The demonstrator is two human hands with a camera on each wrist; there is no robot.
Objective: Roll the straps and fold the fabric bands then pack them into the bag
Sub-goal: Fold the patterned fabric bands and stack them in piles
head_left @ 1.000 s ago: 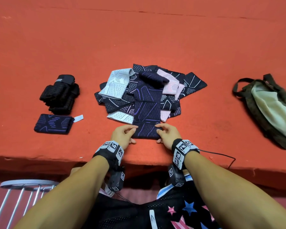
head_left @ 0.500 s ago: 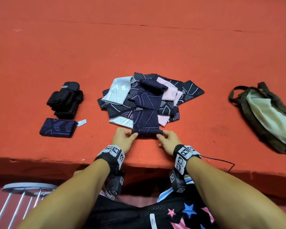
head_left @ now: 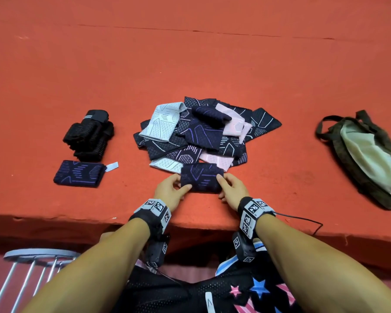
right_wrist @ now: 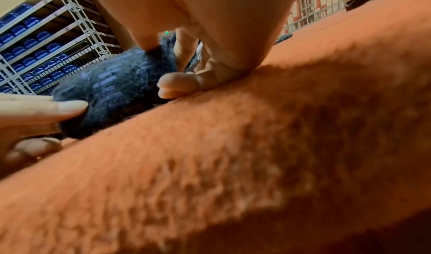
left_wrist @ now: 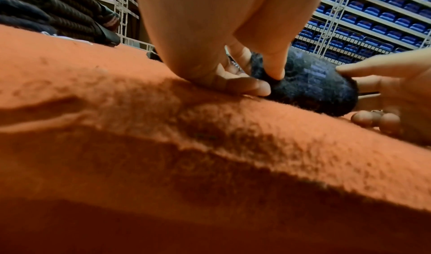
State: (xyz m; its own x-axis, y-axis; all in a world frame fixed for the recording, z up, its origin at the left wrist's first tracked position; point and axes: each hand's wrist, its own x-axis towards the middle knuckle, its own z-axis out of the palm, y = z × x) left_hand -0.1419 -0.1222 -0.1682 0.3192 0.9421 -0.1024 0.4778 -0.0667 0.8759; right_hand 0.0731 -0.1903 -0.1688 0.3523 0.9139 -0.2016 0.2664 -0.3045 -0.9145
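Orange felt covers the table, and storage racks with blue bins are seen behind it in both wrist views. At the far left, a bundle of rolled black straps is stacked beside one folded navy band with a white tag; both are well apart from the hands, so they are judged safe unless an arm is swung wide. In the middle, a loose pile of unfolded bands is spread, its near edge just touching the navy band being folded. That band is pinched at its left end by the left hand, thumb on top and fingers curled beneath, and at its right end by the right hand in the same manner; both grips are confirmed in the wrist views. The fold looks thick and springy, so it is likely to be sprung open if either pinch is let go before it is pressed flat. Because the table edge lies close to the wrists, the band could be dragged off toward the lap. A neighbouring piece may also be caught and pulled along from the pile. At the far right, the olive bag is lying with its mouth only partly open, so a folded band could be undone if it is pushed in one-handed
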